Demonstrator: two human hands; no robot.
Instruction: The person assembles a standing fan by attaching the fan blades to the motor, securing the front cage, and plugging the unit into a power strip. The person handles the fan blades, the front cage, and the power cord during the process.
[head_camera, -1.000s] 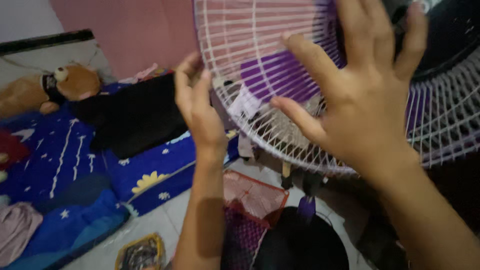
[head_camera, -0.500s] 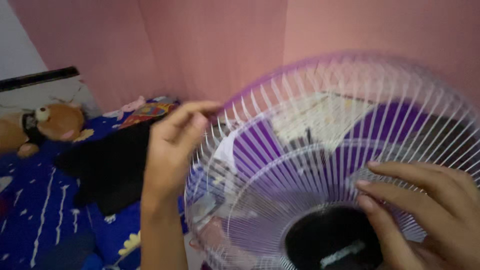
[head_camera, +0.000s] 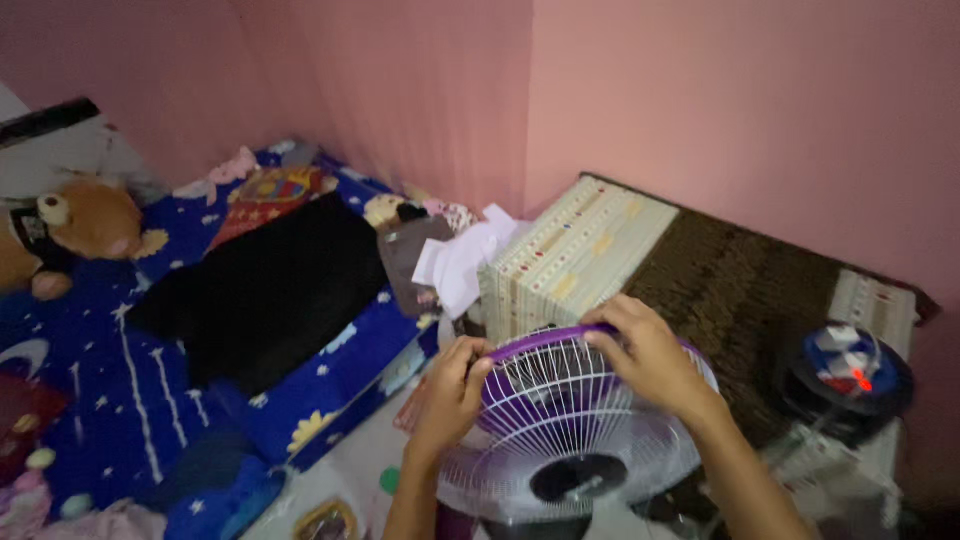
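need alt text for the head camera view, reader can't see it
Two bare hands grip the purple rim of a white wire fan guard, the left hand on its left edge and the right hand on top. Behind lie a blue patterned mattress with a teddy bear and a pink wall.

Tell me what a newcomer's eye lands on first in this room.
First, the fan with its white wire grille and purple rim, low in the middle, with the left hand and right hand both on its top edge. Next, the blue star-patterned bedding at left, with a brown teddy bear near the wall.
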